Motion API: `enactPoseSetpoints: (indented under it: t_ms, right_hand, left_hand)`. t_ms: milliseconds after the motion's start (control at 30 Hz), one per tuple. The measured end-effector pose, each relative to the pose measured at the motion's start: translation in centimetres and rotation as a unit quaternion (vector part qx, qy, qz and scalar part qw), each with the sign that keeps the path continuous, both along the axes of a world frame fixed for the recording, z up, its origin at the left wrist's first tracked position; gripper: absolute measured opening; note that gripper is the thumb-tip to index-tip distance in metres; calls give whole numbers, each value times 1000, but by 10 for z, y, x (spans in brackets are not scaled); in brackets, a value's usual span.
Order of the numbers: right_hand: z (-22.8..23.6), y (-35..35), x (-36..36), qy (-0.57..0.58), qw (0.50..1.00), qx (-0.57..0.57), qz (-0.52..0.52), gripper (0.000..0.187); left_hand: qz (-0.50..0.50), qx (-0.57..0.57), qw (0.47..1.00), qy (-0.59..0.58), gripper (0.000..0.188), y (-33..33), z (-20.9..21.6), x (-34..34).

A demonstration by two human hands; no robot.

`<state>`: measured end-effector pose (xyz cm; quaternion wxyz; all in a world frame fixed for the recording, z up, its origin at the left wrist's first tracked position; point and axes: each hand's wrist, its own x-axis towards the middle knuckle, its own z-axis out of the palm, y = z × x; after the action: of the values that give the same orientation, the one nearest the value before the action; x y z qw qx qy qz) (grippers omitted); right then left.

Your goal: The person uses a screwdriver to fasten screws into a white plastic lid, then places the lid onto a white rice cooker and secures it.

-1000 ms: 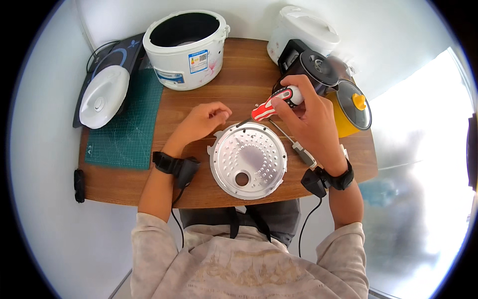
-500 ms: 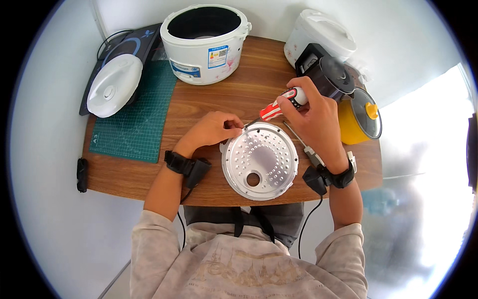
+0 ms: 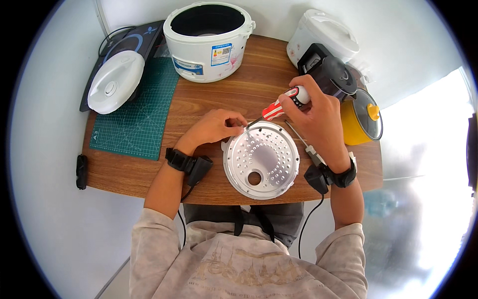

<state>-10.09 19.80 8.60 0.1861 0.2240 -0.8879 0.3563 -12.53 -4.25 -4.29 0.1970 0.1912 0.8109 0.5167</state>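
A round rice cooker lid (image 3: 261, 154) lies with its dimpled silver metal inner side up near the table's front edge. My right hand (image 3: 318, 107) is closed round the red and white handle of a screwdriver (image 3: 275, 108). The shaft slants down to the left, and its tip meets the upper-left rim of the lid. Beside that tip, my left hand (image 3: 219, 127) has thumb and forefinger pinched at the rim; what sits between the fingertips is too small to make out. A second, thin screwdriver (image 3: 297, 133) lies partly under my right wrist.
Behind stands a white rice cooker body (image 3: 206, 57), lidless. A green cutting mat (image 3: 134, 119), an induction cooker (image 3: 149, 37) and a white oval lid (image 3: 115, 82) are on the left. To the right stand another rice cooker (image 3: 323, 35), a dark kettle (image 3: 333, 74) and a yellow pot (image 3: 353, 122).
The whole view has shifted very slightly. Both hands and the screwdriver keep nearly the same place against the lid.
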Motion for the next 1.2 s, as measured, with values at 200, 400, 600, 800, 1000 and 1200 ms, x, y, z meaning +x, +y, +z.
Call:
enactPoseSetpoints:
  t_ms: [200,400,600,800,1000,1200]
  right_hand:
    - [-2,0,-1,0,1000,3,5,27]
    - [4,-7,1,-18,999,30,36,28]
    - [16,-4,-5,92,983,47,149,29]
    - [29,-13,-1,53,976,154,142,28]
    - [19,-23,-3,113,974,186,61,27]
    - [18,-20,-1,68,975,134,164,28]
  left_hand:
    - [-4,2,1000,-6,24,0,-1,-1]
    - [-4,14,1000,-2,24,0,0,1]
    - [-8,13,999,28,25,0,-3,0]
    - [-5,14,1000,25,27,0,-4,0]
    - [-2,10,999,34,29,1,-2,2]
    - [-5,1,1000,16,31,0,1,2]
